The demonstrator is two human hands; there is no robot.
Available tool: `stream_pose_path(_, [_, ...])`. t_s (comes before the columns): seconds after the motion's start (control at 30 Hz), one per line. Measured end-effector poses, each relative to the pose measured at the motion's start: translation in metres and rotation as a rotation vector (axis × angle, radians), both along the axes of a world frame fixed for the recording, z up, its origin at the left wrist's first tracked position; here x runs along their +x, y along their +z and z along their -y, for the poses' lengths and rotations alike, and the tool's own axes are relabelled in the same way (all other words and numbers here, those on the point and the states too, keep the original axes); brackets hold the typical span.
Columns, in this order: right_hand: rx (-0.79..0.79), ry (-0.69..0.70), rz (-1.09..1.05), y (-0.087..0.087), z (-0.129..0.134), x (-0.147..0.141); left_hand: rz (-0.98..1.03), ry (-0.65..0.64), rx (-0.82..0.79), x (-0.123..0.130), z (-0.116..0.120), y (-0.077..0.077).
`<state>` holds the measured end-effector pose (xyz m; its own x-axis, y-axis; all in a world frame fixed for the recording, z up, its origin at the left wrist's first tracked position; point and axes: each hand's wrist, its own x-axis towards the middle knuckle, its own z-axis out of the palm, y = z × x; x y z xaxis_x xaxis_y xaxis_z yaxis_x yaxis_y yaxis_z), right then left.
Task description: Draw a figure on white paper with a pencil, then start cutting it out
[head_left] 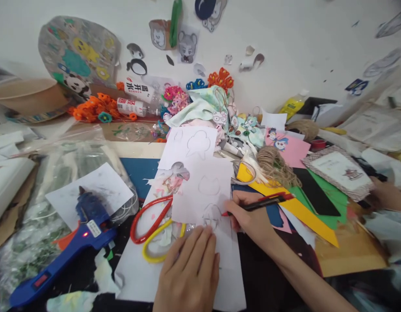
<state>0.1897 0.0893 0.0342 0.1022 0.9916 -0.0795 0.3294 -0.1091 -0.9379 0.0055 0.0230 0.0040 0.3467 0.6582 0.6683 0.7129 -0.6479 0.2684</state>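
Observation:
My right hand (252, 221) grips a pen (262, 202) with a black barrel and red ends. Its red tip touches or hovers just over a small white paper sheet (187, 201), beside a pencil sketch of a head with hair (211, 215). Flat across the sheet's lower edge lies my left hand (189, 273), fingers stretched out. Fainter pencil lines show higher on the sheet. Above it is another paper with a cloud-like outline (198, 143). A red loop (135, 223) and a yellow loop (148, 249) lie left of my left hand, on a larger white sheet (135, 277).
A blue glue gun (70, 255) with a lit red light lies at left. Scissors (244, 173), twine (273, 167), yellow card (304, 212) and a black phone-like slab (317, 193) are at right. Another person's hand (387, 195) shows at the right edge. Flowers and bottles line the wall.

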Motion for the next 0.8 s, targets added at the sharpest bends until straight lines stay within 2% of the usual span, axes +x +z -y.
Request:
stream_pose_path(0.13, [0.013,0.047,0.066,-0.001,0.001,0.0,0.0,-0.015,-0.017,-0.002,-0.001,0.0])
stream_pose_path(0.27, [0.161,0.033,0.12,0.0,0.0,0.004,0.066,0.009,-0.002,-0.003,0.003,0.003])
stream_pose_path(0.4, [0.385,-0.079,0.317,0.002,0.0,0.003,0.174,0.03,-0.034,-0.005,0.011,0.005])
stream_pose_path(0.5, [0.688,-0.078,0.561,0.007,0.002,-0.002,0.222,-0.042,-0.073,-0.005,0.014,0.008])
stream_pose_path(0.6, [0.98,0.005,0.733,0.011,0.006,-0.006,0.331,-0.13,-0.245,0.001,0.01,0.016])
stream_pose_path(0.67, [1.092,0.027,0.827,0.012,0.011,-0.006,0.435,-0.189,-0.448,0.007,0.004,0.026])
stream_pose_path(0.73, [1.186,0.059,0.893,0.012,0.016,-0.005,0.534,-0.282,-0.759,0.012,-0.001,0.039])
stream_pose_path(0.8, [1.221,0.075,0.856,0.011,0.02,-0.002,0.57,-0.316,-1.068,0.013,-0.006,0.052])
